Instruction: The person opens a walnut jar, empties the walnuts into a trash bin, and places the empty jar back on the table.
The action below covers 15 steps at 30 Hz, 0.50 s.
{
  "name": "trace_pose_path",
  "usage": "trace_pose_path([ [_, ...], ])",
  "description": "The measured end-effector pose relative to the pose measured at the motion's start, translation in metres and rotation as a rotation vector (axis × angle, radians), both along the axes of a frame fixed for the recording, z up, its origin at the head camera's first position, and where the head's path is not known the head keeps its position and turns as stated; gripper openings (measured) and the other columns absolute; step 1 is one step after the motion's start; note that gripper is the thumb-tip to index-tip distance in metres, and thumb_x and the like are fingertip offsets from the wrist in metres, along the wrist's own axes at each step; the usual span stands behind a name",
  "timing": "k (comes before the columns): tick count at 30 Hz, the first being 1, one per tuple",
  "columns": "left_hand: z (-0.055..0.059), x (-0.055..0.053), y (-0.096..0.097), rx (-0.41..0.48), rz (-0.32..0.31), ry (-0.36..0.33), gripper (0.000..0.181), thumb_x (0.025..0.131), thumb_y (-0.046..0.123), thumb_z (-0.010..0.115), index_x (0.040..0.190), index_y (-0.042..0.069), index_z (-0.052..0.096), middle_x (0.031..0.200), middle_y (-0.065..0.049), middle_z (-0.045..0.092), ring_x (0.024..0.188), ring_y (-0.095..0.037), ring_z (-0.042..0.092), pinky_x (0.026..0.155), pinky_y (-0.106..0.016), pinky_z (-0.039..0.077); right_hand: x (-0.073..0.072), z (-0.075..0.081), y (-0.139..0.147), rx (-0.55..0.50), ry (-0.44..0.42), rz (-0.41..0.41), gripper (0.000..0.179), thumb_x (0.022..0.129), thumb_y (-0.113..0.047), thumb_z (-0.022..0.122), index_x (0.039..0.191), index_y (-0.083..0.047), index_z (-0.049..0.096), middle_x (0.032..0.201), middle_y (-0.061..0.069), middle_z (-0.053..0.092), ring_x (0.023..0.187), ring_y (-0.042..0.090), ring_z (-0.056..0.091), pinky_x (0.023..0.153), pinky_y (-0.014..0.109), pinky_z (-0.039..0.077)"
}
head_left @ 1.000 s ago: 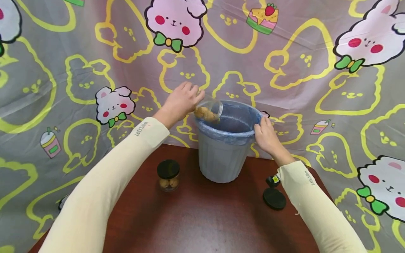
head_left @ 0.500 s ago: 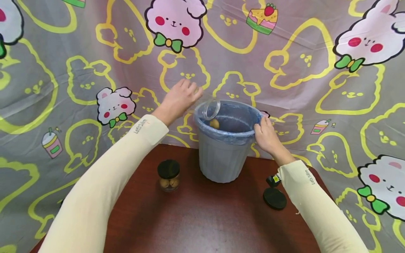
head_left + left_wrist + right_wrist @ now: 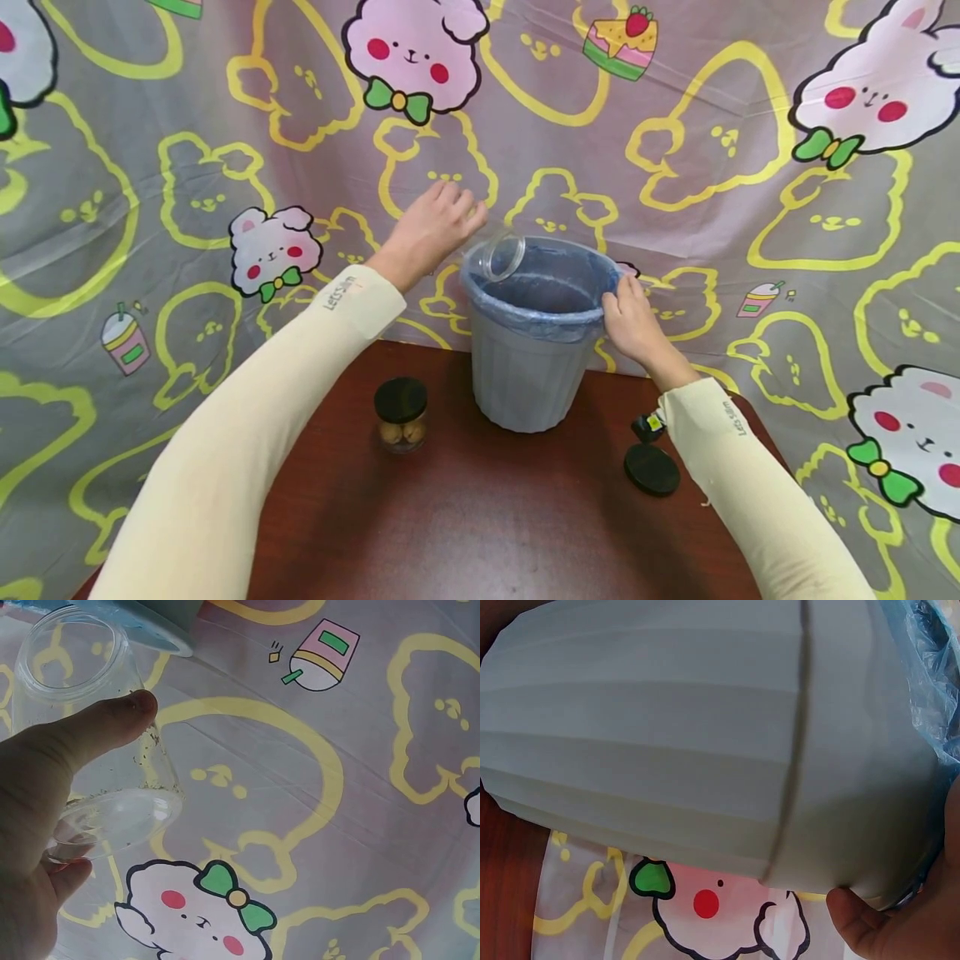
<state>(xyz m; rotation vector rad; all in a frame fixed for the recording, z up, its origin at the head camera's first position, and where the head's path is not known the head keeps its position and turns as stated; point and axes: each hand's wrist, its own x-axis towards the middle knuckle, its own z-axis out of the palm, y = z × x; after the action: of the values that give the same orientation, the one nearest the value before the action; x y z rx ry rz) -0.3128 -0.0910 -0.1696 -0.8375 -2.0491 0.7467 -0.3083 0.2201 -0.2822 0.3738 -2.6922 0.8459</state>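
Note:
My left hand [image 3: 435, 229] grips a clear jar [image 3: 501, 257], tilted with its mouth over the left rim of a grey trash can [image 3: 528, 379]. In the left wrist view, small brown crumbs cling inside the jar [image 3: 150, 769], and the thumb lies along its side. A blue bag [image 3: 555, 327] lines the can and folds over its rim. On the can's right side, my right hand [image 3: 633, 321] holds the rim. The right wrist view shows the can's ribbed wall [image 3: 645, 712] close up. The bottom of the can is hidden.
A second jar [image 3: 401, 429] with a black lid, holding round brown pieces, stands left of the can on the dark red table [image 3: 480, 517]. To the right lie a loose black lid [image 3: 652, 469] and a small black object [image 3: 648, 427]. A patterned cloth [image 3: 300, 167] hangs behind.
The brown pieces inside the left hand's jar have dropped out into the trash can; one was falling half a second ago. The right hand has stayed on the rim.

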Motion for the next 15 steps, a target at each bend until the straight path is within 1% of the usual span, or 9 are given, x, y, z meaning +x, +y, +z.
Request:
trace_pose_path([
  [6,-0.0008,-0.001,0.0004,-0.005,-0.001,0.02,0.038,0.08,-0.006,0.05,0.118,0.001,0.047,0.104,-0.019,0.052,0.099,-0.035,0.047,0.093,-0.041,0.032,0.0001,0.0,-0.0005,0.003,-0.016,-0.005,0.061,0.094,-0.032,0.017,0.134,0.012,0.003,0.142,0.022,-0.003,0.129,0.033,-0.002,0.102,0.044,0.004],
  [9,-0.001,-0.0015,-0.0011,0.003,0.003,0.009,0.04,0.078,-0.003,0.055,0.117,0.001,0.046,0.104,-0.019,0.051,0.099,-0.035,0.047,0.093,-0.041,0.032,-0.0002,0.0001,-0.0006,0.007,-0.017,-0.004,0.062,0.094,-0.033,0.016,0.134,0.012,0.002,0.142,0.022,-0.004,0.129,0.033,-0.002,0.102,0.044,0.005],
  [12,-0.0009,-0.0016,-0.0039,0.019,0.018,-0.005,0.049,0.072,0.005,0.063,0.117,0.001,0.045,0.106,-0.02,0.05,0.1,-0.036,0.046,0.092,-0.041,0.033,-0.0003,0.0002,-0.0005,0.007,-0.022,-0.004,0.062,0.094,-0.033,0.016,0.134,0.011,0.001,0.142,0.022,-0.004,0.129,0.033,-0.003,0.102,0.044,0.004],
  [15,-0.0011,-0.0015,-0.0077,0.052,0.019,-0.014,0.058,0.066,0.01,0.069,0.117,0.0,0.044,0.107,-0.02,0.05,0.099,-0.036,0.046,0.091,-0.041,0.035,0.0001,0.0003,-0.0003,0.006,-0.031,-0.006,0.062,0.094,-0.034,0.016,0.135,0.01,-0.001,0.142,0.021,-0.005,0.129,0.032,-0.004,0.102,0.045,0.004],
])
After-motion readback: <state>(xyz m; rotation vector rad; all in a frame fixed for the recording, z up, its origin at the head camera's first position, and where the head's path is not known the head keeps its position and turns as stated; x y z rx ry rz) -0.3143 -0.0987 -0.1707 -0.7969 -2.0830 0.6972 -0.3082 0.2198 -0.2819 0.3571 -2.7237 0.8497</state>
